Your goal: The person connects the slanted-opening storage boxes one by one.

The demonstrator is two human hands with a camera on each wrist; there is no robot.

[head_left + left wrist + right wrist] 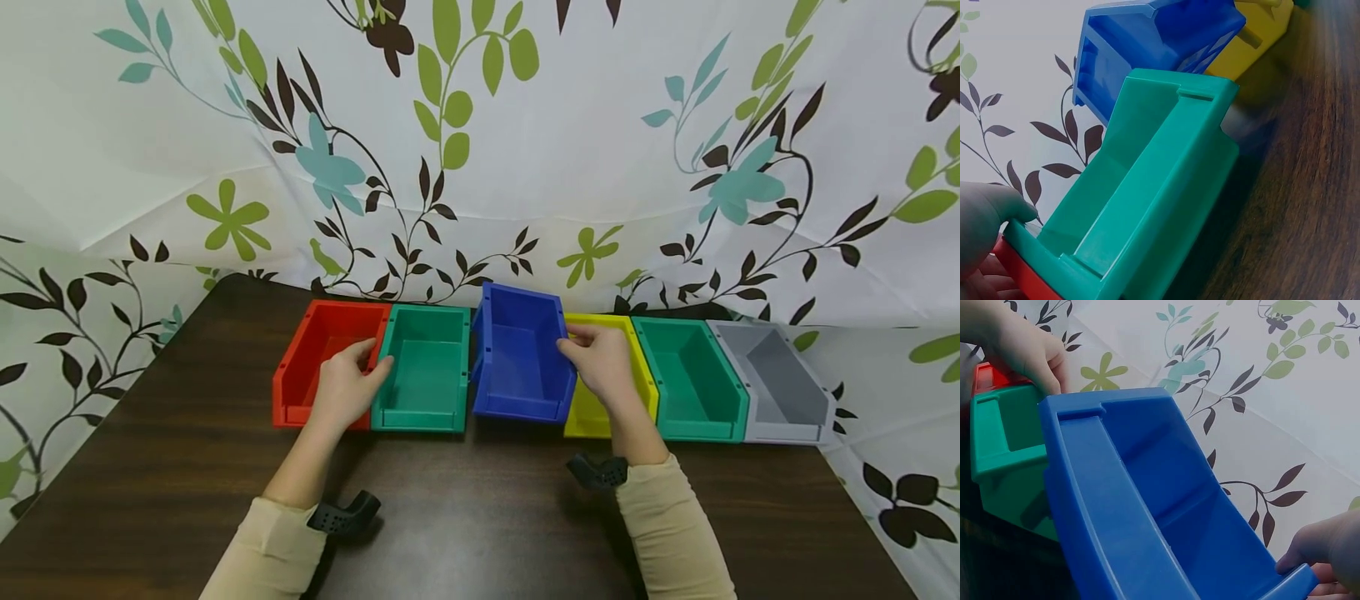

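Note:
My left hand (345,387) is at the shared edge of the red bin (298,367) and the left green bin (427,362). In the left wrist view its thumb bends over the green wall, with the fingers on the red side, pinching both walls together. A blue bin (525,358) is raised and tilted, its base off the table, between the left green bin and the yellow bin (588,419). Its right wall is held by my right hand (603,367), thumb inside and fingers outside, as the right wrist view shows. All the bins look vacant inside.
To the right of the yellow bin stand another green bin (693,379) and a grey bin (787,375), side by side. The row sits near the far edge of a dark wooden table (487,525). A leaf-patterned curtain (525,192) hangs right behind it.

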